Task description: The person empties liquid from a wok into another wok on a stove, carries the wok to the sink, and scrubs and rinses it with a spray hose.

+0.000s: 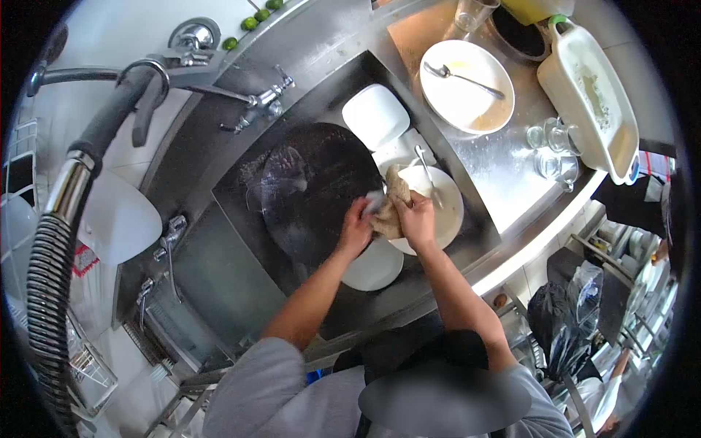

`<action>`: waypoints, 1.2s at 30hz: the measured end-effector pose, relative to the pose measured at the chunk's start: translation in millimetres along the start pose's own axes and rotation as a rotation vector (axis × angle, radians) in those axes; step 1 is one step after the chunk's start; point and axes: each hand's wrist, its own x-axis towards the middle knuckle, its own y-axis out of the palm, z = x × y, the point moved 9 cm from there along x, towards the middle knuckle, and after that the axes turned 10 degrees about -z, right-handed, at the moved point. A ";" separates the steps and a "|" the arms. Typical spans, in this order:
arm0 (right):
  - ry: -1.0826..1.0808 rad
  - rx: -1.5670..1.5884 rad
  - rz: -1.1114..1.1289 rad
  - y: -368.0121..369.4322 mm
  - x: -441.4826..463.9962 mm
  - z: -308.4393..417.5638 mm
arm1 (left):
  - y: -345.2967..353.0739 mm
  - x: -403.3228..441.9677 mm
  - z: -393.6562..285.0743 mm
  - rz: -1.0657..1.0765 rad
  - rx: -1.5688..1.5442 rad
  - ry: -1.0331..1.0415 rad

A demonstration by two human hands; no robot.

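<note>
One bendy metal hose (55,255) stands at the far left. Next come some small green fruits (249,23) at the top, and then a shiny tap (261,106) at the back of the sink (478,226). In the sink, a big, round, black pan (314,182) takes up the middle.

By the pan's right side is the left hand (355,230). Its fingers are curled near a pale, blurry thing (374,201) and the edge of a tan cloth (395,197). I cannot tell just what that hand grips. A small pale plate (372,269) sits below, and a white square dish (374,114) sits above.

The cloth is bunched up between the two hands, over the sink. It looks soft, floppy and light, maybe heavier if it is wet. It should not break, but it could slip if it is soapy. A good place to hold it is the thick, bunched middle. The right hand (418,223) is pinched on it there, close to the left hand.

Just right of the cloth is a round cream dish (449,212) with a spoon (426,166). On the metal surface (504,171) is a white plate (456,58) with another spoon (467,79). Clear glasses (561,139) come next, beside a white tub (584,95).
</note>
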 end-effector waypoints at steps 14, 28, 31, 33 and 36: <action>-0.006 -0.307 0.149 19.4 -18.0 -25.1 | -80.6 -86.8 34.3 0.113 0.612 -0.281; -0.003 -0.054 0.116 31.6 -43.3 -21.2 | -136.6 -97.8 78.6 0.173 1.145 -0.091; 0.014 -0.049 0.121 36.7 -58.9 -16.5 | -142.5 -101.8 65.0 0.172 1.188 -0.050; -0.026 -0.045 0.101 35.8 -54.8 -14.0 | -146.4 -93.8 60.6 0.142 1.104 -0.121; 0.103 0.081 0.137 37.0 -51.1 -16.2 | -136.5 -96.7 53.2 0.113 1.076 -0.055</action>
